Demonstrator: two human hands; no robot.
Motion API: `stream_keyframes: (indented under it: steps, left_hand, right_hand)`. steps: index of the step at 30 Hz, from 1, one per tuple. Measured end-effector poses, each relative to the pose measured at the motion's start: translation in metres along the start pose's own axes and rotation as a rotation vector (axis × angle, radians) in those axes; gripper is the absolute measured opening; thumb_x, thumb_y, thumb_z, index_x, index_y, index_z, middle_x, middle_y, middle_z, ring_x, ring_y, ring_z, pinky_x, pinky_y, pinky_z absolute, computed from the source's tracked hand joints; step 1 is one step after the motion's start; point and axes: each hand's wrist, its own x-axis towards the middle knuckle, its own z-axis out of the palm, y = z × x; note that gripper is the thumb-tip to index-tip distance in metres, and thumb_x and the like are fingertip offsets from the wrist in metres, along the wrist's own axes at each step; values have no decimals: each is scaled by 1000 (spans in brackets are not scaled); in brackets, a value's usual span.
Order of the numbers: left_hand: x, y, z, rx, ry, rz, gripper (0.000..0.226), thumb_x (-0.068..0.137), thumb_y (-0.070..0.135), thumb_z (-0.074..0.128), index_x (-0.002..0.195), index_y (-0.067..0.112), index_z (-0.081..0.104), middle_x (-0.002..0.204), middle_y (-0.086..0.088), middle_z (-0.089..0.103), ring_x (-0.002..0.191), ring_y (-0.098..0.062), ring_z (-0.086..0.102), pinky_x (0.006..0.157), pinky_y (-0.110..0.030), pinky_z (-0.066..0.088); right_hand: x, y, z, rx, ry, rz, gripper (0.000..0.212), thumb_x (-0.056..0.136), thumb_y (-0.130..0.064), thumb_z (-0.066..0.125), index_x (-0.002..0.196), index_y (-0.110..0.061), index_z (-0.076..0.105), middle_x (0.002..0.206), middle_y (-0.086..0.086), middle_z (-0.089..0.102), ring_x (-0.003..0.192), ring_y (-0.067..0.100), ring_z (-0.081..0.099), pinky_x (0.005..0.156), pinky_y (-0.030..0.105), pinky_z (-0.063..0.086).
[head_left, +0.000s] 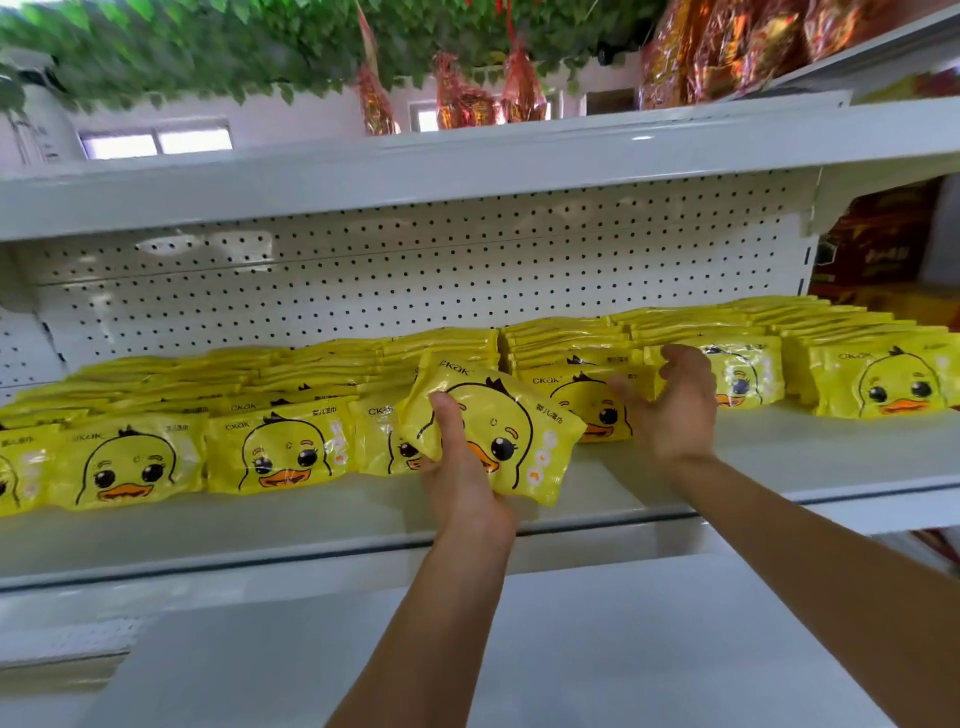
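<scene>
Visible body parts: two hands and two forearms. The left hand (457, 467) and right hand (670, 410) are bare. The left forearm (431, 623) and right forearm (810, 561) are bare along their whole visible length, slim, and narrowing toward the wrists. Fine detail of the fingers is blurred.

You are seeing a glossy yellow pack (519, 410) carrying a black-outlined duckling face with orange bill and black eyes. Matching yellow packs (270, 452) are lining the pale grey shelf (260, 525). Far behind, a white back panel (363, 270) is showing a black dot grid; green leaves (182, 47) are hanging above.
</scene>
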Motion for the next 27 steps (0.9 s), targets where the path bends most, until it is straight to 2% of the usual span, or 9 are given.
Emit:
stream_keyframes:
  steps: [3, 6, 9, 11, 14, 16, 19, 22, 27]
  left_hand:
    - [-12, -2, 15, -62, -5, 17, 84, 74, 74, 58, 140, 23, 41, 121, 0, 61, 103, -23, 63, 83, -41, 56]
    - [-22, -15, 31, -5, -57, 22, 93, 76, 75, 53, 149, 24, 29, 143, -1, 47, 128, -25, 49, 108, -46, 40]
    - [-28, -29, 39, -59, -154, 65, 96, 64, 75, 61, 143, 26, 40, 141, -2, 51, 127, -23, 51, 109, -44, 40]
    - [-26, -31, 40, -144, -168, 105, 67, 73, 62, 66, 126, 24, 52, 125, -1, 60, 118, -22, 57, 99, -40, 47]
    - [-28, -37, 41, -124, -171, 117, 20, 88, 42, 64, 96, 26, 57, 105, -4, 65, 99, -24, 65, 77, -35, 53]
    - [-29, -47, 43, -131, -208, 44, 21, 90, 41, 62, 101, 24, 58, 104, -7, 65, 88, -22, 66, 76, -36, 53]
    - [-31, -64, 52, -219, -277, -100, 44, 90, 39, 62, 127, 16, 56, 117, -14, 65, 98, -27, 67, 93, -46, 52]
    - [-34, -80, 68, -259, -231, -109, 50, 87, 39, 65, 129, 12, 55, 118, -15, 66, 101, -27, 67, 83, -42, 56]
    - [-44, -97, 98, -61, -260, -12, 36, 88, 32, 69, 120, 19, 58, 116, -4, 64, 109, -22, 62, 98, -37, 50]
  right_hand:
    - [-21, -29, -13, 451, -256, 135, 35, 91, -49, 57, 90, -14, 63, 81, 1, 67, 74, 15, 64, 67, 24, 47]
    - [-35, -44, -19, 752, -612, 424, 28, 87, -41, 64, 85, -14, 66, 87, 7, 74, 73, 13, 71, 63, 24, 55]
    - [-31, -37, -30, 835, -549, 426, 10, 82, -13, 73, 84, -12, 63, 86, 6, 72, 60, 6, 68, 50, 18, 50]
    - [-24, -29, -41, 827, -508, 409, 15, 77, -13, 77, 89, -10, 69, 98, 17, 72, 74, 21, 69, 62, 30, 55]
    - [-18, -14, -58, 831, -506, 393, 49, 60, -25, 83, 99, 2, 69, 103, 30, 67, 83, 33, 63, 81, 50, 52]
    - [-16, -3, -69, 820, -513, 395, 52, 58, -26, 83, 99, 3, 68, 97, 22, 72, 88, 36, 67, 85, 51, 53]
    - [-7, 14, -85, 829, -550, 428, 36, 64, -20, 83, 93, -5, 67, 88, 8, 75, 91, 28, 68, 82, 41, 53]
    - [1, 29, -94, 779, -642, 477, 102, 42, -39, 96, 130, -11, 52, 118, 6, 69, 115, 27, 61, 103, 54, 42]
    - [8, 49, -107, 663, -429, 421, 51, 61, -15, 89, 104, -13, 62, 98, -1, 73, 98, 18, 68, 94, 36, 49]
